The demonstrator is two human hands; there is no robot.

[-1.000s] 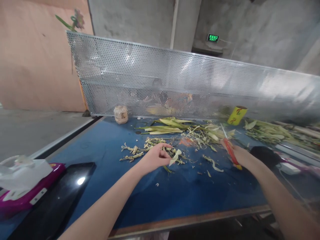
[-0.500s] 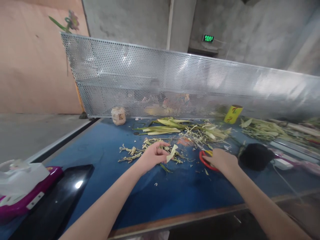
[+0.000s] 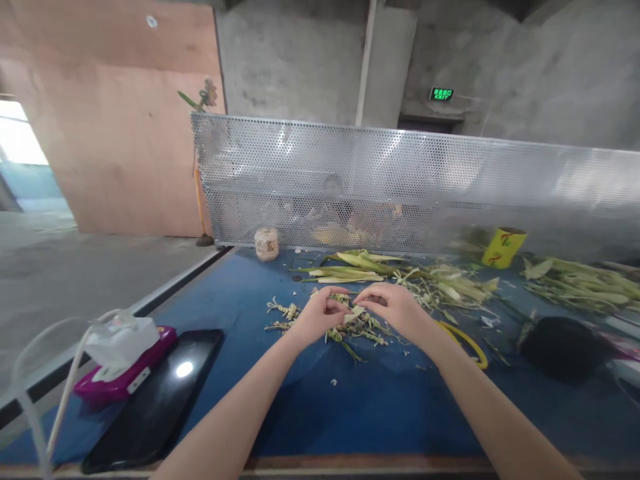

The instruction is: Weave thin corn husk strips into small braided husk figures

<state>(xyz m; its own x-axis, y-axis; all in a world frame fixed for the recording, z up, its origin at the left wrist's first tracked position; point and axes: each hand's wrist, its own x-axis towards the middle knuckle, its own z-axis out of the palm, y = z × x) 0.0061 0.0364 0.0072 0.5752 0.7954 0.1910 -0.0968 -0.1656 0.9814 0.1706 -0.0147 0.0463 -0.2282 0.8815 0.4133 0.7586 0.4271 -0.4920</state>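
Observation:
Between the finger and thumb of my left hand [image 3: 323, 313] is a short pale strip of corn husk [image 3: 354, 314]. My right hand [image 3: 395, 307] meets it from the other side, fingertips pinched at the strip's upper edge. Beneath and behind both hands lies a pile of knotted, braided husk pieces [image 3: 286, 310], partly hidden by them. Longer green-yellow husk leaves [image 3: 345, 274] lie just beyond. Beside my right wrist rests a yellow loop [image 3: 475, 353], partly covered by the forearm; its kind is not clear.
A perforated metal screen [image 3: 300, 160] stands along the back of the blue table [image 3: 370, 413]. At left are a black phone-like slab [image 3: 155, 400] and a purple power strip [image 3: 115, 387] with cables. A wrapped jar [image 3: 267, 245], yellow tube [image 3: 504, 248] and dark round object [image 3: 557, 348] stand around.
My right hand has left the red and yellow loop at right and come over to the husk strip in my left hand. The view has swung left.

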